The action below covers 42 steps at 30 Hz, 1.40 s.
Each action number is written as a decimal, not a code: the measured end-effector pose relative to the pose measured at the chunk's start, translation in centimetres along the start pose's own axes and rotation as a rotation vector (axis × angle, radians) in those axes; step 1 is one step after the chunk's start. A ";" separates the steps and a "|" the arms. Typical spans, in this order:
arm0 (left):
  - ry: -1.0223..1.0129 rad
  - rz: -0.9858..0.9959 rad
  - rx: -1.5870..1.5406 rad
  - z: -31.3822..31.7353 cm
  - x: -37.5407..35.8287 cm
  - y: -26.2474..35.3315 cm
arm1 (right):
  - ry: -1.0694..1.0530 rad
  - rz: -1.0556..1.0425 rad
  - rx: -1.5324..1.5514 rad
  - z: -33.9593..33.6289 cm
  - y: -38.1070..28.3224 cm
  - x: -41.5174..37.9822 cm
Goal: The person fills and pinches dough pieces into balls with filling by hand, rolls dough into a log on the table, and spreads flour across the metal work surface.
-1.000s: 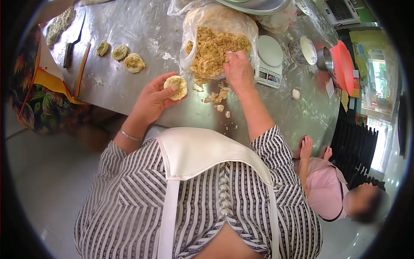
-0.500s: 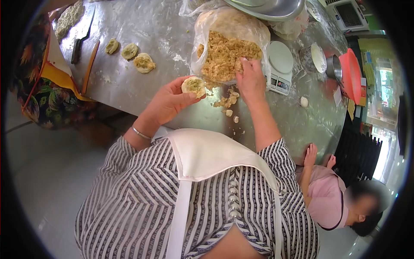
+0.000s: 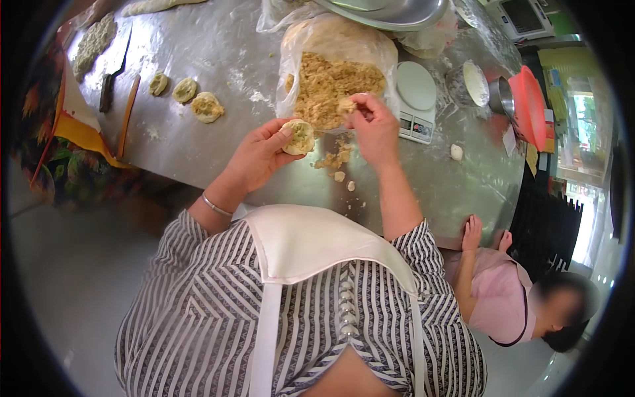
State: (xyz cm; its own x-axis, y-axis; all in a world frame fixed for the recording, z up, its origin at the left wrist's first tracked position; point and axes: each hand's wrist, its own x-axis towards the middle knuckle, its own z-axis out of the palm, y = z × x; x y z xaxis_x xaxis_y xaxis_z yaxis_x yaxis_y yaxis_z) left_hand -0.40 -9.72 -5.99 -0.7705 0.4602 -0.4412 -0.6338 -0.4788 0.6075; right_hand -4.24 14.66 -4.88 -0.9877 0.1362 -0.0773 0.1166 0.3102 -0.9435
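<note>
My left hand (image 3: 268, 149) holds a round, flattened piece of dough (image 3: 299, 137) with a greenish-yellow hollow middle, thumb across its edge. Between the fingertips of my right hand (image 3: 374, 129) is a small clump of crumbly filling (image 3: 346, 106). That hand hovers over the near edge of a clear plastic bag (image 3: 289, 66) full of golden-brown crumbly filling (image 3: 324, 86). Loose crumbs (image 3: 335, 157) and small dough bits (image 3: 339, 176) lie on the metal table just below the bag. Further left are dough pieces (image 3: 184, 90), one of them topped with filling (image 3: 207, 107).
Right of the bag stands a white kitchen scale (image 3: 417, 92). Beyond it are a tub of white powder (image 3: 475, 85), a metal bowl (image 3: 501, 97) and a red basin (image 3: 529, 109). A knife (image 3: 107, 89) and a wooden stick (image 3: 129, 116) lie left. A co-worker (image 3: 493, 291) touches the table's right edge.
My right hand has drawn back from the filling in the bag and now pinches a clump of it. My left hand has turned the dough piece slightly. The whole view has shifted a little.
</note>
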 end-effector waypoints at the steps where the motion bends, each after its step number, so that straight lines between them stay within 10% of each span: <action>1: 0.014 0.023 0.044 0.9 0.4 0.3 | -0.029 0.012 0.049 0.2 -0.4 -0.3; 11: -0.021 0.219 0.409 3.5 4.1 0.5 | -0.084 -0.373 -0.378 0.9 -4.7 -2.9; 26: -0.274 -0.135 -0.212 3.2 0.2 2.9 | -0.377 -0.433 -0.303 -0.3 -5.8 -3.3; 31: -0.148 0.120 0.387 5.3 0.2 0.3 | -0.220 -0.759 -0.554 1.1 -5.3 -3.9; 32: -0.121 0.235 0.616 5.4 0.2 0.0 | -0.217 -0.726 -0.459 1.3 -4.9 -3.8; 35: -0.208 0.066 -0.225 6.2 -0.3 0.7 | -0.154 -0.591 -0.220 1.7 -2.9 -3.8; 42: -0.065 0.064 -0.050 7.9 -0.6 0.3 | 0.011 -0.417 -0.118 2.0 -7.1 -6.1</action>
State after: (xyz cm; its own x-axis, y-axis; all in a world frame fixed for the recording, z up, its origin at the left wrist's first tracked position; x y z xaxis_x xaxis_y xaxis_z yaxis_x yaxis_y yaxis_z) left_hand 0.42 -4.21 -0.37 -0.8047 0.4743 -0.3571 -0.5870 -0.5453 0.5984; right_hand 0.71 9.74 1.59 -0.9517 -0.0133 0.3067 -0.2801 0.4462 -0.8500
